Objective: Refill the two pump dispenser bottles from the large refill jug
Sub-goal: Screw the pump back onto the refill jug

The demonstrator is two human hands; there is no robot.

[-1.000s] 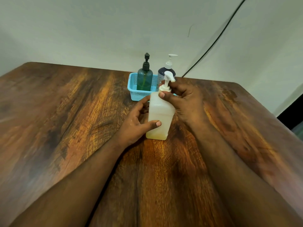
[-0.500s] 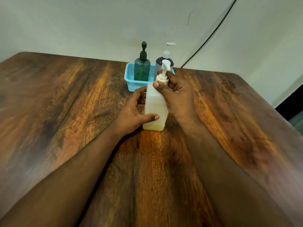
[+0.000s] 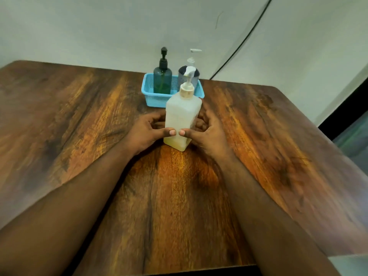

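Head view: refill jug (image 3: 182, 118) stands upright on the wooden table (image 3: 79, 120), just in front of the blue basket (image 3: 153, 99). It is gripped low on both sides: left hand (image 3: 146, 132) and right hand (image 3: 207, 134) curled round it, thumbs nearly meeting on the front face. A little yellowish liquid is seen at its bottom. Green pump bottle (image 3: 162, 76) and grey pump bottle (image 3: 188, 75) sit in the basket.

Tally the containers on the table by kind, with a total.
Pump bottles: 3: the white square bottle held between the left hand and right hand, the dark green bottle and the dark bottle with a white pump, both in the basket.
Baskets: 1: the blue basket.
Total: 4.
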